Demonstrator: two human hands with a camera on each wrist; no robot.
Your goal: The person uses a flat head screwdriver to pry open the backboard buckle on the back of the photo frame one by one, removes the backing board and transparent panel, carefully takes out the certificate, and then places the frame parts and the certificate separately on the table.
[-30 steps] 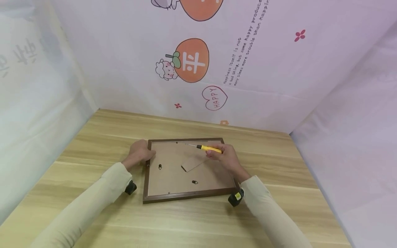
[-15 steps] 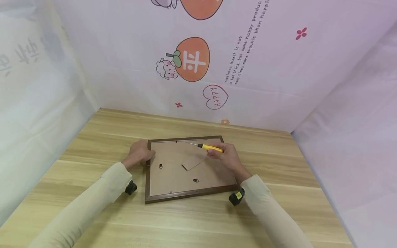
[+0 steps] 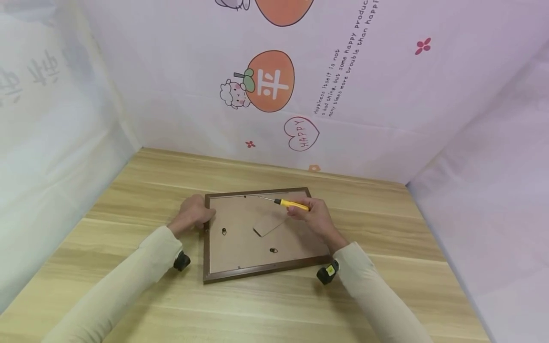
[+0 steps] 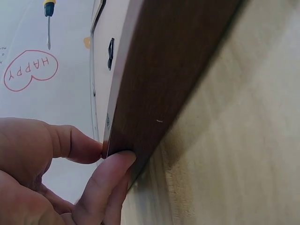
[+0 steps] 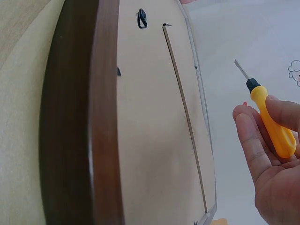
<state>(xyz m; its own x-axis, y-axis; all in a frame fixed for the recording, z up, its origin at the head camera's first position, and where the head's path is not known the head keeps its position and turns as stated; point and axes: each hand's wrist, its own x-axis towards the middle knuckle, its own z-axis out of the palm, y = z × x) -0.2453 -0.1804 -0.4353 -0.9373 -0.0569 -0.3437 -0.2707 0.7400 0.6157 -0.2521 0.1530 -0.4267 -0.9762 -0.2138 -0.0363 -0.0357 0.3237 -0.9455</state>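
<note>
A picture frame (image 3: 266, 270) with a brown border lies back side up on the table. Its beige backing board (image 3: 240, 214) carries two small black hangers (image 3: 224, 231) and a flat stand flap (image 3: 271, 223). At the frame's left edge, my left hand (image 3: 193, 212) pinches the border; the left wrist view shows thumb and fingers on it. My right hand (image 3: 315, 218) holds a yellow-handled screwdriver (image 3: 295, 205) above the frame's right part. The metal shaft points left, and the right wrist view shows its flat tip (image 5: 237, 62) apart from the board.
Small dark tabs (image 3: 245, 196) stand along the inner edge of the border. The wood-grain table (image 3: 240, 314) reaches back to a printed white wall covering (image 3: 364, 143), with more white sheets (image 3: 493, 214) at both sides.
The head view has shifted slightly, so the scene sits a little farther right. Both hands keep their holds, and the screwdriver stays above the board.
</note>
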